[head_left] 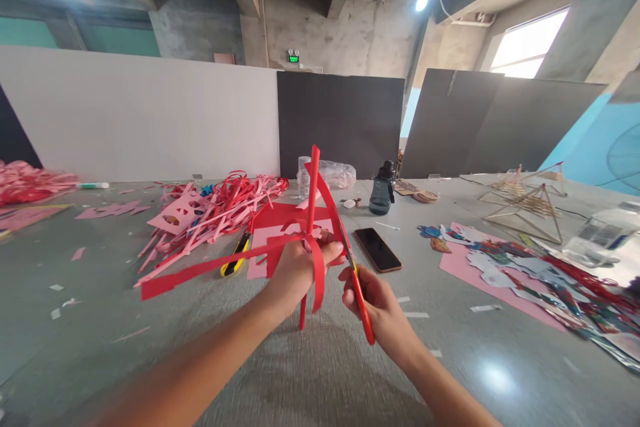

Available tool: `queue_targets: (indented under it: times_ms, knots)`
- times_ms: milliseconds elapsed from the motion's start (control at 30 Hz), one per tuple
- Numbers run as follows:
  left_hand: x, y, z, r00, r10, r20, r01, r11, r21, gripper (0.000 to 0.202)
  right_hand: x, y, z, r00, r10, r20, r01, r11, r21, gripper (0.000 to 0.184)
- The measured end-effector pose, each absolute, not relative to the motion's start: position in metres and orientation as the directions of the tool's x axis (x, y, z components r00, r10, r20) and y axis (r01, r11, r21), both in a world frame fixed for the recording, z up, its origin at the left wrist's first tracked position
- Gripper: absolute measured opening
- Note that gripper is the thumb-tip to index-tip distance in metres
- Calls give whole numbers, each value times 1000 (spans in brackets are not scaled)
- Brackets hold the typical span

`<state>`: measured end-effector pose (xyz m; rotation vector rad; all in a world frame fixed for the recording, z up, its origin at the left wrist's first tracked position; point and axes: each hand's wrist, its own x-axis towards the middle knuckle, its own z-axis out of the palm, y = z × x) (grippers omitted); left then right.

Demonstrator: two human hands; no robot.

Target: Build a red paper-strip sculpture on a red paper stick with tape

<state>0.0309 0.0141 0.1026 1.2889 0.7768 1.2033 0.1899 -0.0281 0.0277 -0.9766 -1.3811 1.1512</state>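
Observation:
My left hand [294,273] is closed around several long red paper strips [311,197], which fan out upward, to the left and downward from my fingers. Scissors [361,303] with red-orange handles are in my right hand [377,303], their blades pointing up and slightly left. The blades lie along the edge of one red strip that curves down to the right; whether they are cutting it I cannot tell. Behind my left hand, red paper sheets [265,217] and a pink sheet [257,267] rest on the table, partly hidden by the hand and strips.
Left of my hands lie a yellow utility knife [235,260] and a heap of pink and red strips [225,203]. A phone [377,249] and a dark bottle [383,190] stand to the right. Paper cutouts [500,267] and a stick frame [530,207] occupy the far right.

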Motion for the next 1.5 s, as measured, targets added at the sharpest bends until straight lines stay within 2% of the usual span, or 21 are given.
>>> queue_targets:
  times_ms: [300, 600, 733, 867, 1200, 1400, 1500]
  knots:
    - [28, 14, 103, 274, 941, 198, -165, -157, 974, 23, 187, -26, 31, -107, 984, 144, -51, 140, -989, 52]
    - [30, 19, 97, 317, 933, 171, -167, -122, 978, 15, 184, -27, 30, -136, 977, 167, -129, 149, -980, 49]
    - [27, 23, 96, 227, 952, 204, -156, -172, 973, 18, 185, -27, 29, -143, 972, 188, -121, 171, -978, 48]
    - [23, 26, 100, 132, 956, 262, -257, -222, 941, 29, 186, -29, 26, -159, 974, 164, -103, 149, -984, 46]
    - [28, 21, 105, 134, 950, 284, -289, -237, 928, 32, 183, -37, 27, -165, 975, 146, -73, 135, -988, 49]
    - [51, 6, 98, 240, 940, 244, -236, -187, 954, 27, 196, -74, 20, -74, 995, 73, -69, 67, -995, 56]
    - [67, 5, 91, 329, 929, 168, -161, -120, 980, 32, 210, -93, 19, -24, 1000, -10, -47, -11, -999, 59]
